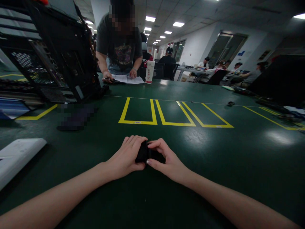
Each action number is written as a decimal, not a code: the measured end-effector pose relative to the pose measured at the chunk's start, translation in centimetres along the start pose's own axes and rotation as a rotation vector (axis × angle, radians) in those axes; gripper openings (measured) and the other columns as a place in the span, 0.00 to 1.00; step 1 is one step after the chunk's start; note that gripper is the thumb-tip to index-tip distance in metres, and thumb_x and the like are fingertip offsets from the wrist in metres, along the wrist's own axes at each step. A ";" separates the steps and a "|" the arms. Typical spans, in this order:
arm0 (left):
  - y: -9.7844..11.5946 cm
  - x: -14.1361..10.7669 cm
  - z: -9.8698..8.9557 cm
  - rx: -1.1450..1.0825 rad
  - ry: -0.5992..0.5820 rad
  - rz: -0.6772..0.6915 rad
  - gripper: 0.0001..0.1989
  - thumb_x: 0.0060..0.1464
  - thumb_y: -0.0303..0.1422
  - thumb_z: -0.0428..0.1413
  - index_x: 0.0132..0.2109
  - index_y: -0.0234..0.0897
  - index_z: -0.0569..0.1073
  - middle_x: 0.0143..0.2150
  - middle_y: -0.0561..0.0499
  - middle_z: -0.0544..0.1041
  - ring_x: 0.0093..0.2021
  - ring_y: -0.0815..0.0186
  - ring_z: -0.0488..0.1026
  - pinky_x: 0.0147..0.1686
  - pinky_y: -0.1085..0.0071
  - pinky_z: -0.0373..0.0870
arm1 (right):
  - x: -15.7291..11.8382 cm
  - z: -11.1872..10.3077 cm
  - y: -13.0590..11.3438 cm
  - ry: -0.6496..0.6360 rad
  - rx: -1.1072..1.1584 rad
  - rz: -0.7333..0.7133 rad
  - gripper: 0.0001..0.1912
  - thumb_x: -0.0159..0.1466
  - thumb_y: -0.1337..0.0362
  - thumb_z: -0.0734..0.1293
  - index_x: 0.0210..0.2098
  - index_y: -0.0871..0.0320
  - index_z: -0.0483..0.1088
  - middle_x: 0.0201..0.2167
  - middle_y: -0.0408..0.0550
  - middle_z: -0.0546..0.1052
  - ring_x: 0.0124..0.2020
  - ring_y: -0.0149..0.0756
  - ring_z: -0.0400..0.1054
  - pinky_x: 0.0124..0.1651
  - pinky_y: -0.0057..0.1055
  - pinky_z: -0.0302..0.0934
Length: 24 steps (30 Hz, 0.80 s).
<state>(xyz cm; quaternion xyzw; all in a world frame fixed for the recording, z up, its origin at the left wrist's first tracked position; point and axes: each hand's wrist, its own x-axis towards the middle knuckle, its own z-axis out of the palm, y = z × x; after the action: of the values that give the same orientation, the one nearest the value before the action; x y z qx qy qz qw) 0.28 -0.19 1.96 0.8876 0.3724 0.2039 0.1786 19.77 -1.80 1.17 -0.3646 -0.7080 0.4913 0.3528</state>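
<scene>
While the left hand (127, 154) wraps around a boxy black object (142, 153) at the glossy green bench (219, 162), near centre, the right hand (166, 159) pinches its right end; a far white cup (150, 70) bears unreadable red print (149, 77).

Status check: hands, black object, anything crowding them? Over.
Left hand around small black object. Right hand at its right side, contact unclear. White slab off to the left, apart from both hands.

An office-style workroom, this: rows of ceiling light panels (178, 24), people (168, 60) seated beyond the green counter (214, 156)'s far edge, yellow tape frames (138, 122) marking its top!
</scene>
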 end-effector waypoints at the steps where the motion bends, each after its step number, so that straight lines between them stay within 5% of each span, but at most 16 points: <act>1: 0.0 0.0 0.0 -0.002 0.000 0.000 0.28 0.46 0.27 0.59 0.53 0.38 0.57 0.49 0.46 0.67 0.47 0.55 0.65 0.44 0.59 0.62 | 0.0 0.0 0.0 0.006 0.012 0.002 0.13 0.60 0.67 0.66 0.43 0.53 0.62 0.43 0.44 0.66 0.48 0.36 0.64 0.51 0.39 0.61; 4: 0.0 0.0 0.2 -0.001 0.012 -0.008 0.28 0.47 0.28 0.60 0.53 0.38 0.57 0.48 0.46 0.67 0.46 0.56 0.66 0.44 0.60 0.62 | 0.0 0.2 0.2 0.019 0.056 0.001 0.09 0.61 0.66 0.64 0.42 0.53 0.63 0.44 0.44 0.66 0.48 0.36 0.64 0.50 0.38 0.62; 10: -0.1 0.0 0.2 -0.004 0.008 -0.001 0.27 0.48 0.29 0.58 0.53 0.39 0.57 0.48 0.47 0.68 0.46 0.56 0.66 0.44 0.60 0.62 | 0.2 0.2 0.2 0.018 0.048 0.041 0.18 0.60 0.67 0.65 0.49 0.53 0.60 0.47 0.47 0.67 0.51 0.37 0.63 0.56 0.42 0.57; 24: -0.1 -0.1 0.0 -0.005 0.010 0.004 0.27 0.47 0.29 0.59 0.53 0.38 0.57 0.48 0.46 0.67 0.47 0.55 0.66 0.44 0.59 0.61 | 0.2 0.3 0.3 0.036 0.044 -0.006 0.13 0.61 0.67 0.64 0.45 0.53 0.61 0.44 0.45 0.68 0.48 0.36 0.65 0.51 0.40 0.62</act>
<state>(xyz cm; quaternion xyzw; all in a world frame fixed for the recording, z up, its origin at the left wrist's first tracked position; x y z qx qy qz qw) 0.19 -0.17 1.87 0.8869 0.3710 0.2095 0.1786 19.46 -1.74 0.85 -0.3636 -0.6917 0.4990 0.3746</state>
